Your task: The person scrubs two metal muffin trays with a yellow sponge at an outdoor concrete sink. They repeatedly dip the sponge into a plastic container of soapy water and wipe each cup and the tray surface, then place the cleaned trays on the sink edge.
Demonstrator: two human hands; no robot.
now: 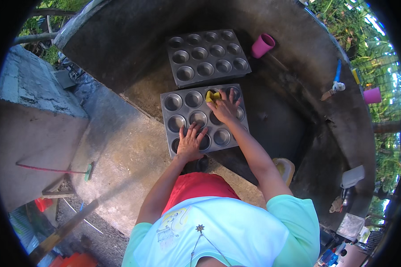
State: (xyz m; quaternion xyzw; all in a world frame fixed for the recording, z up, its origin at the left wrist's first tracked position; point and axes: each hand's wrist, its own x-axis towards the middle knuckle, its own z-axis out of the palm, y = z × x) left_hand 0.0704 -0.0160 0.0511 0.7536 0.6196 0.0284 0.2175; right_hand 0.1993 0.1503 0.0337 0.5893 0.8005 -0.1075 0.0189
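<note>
A grey metal muffin pan lies before me on a dark concrete surface. My left hand rests on its near left part, fingers spread over the cups and holding nothing. At the far row, my right hand presses a yellow sponge into a cup; part of the sponge is hidden by the fingers. Just beyond this pan sits another muffin pan, its cups facing up. To the right of that one a pink plastic cup leans over on the concrete.
A blue pipe with a tap runs down the curved wall at right. An oval yellowish basin is partly behind my right arm. On the left are a concrete block and a green-headed brush. A wooden pole slants at lower left.
</note>
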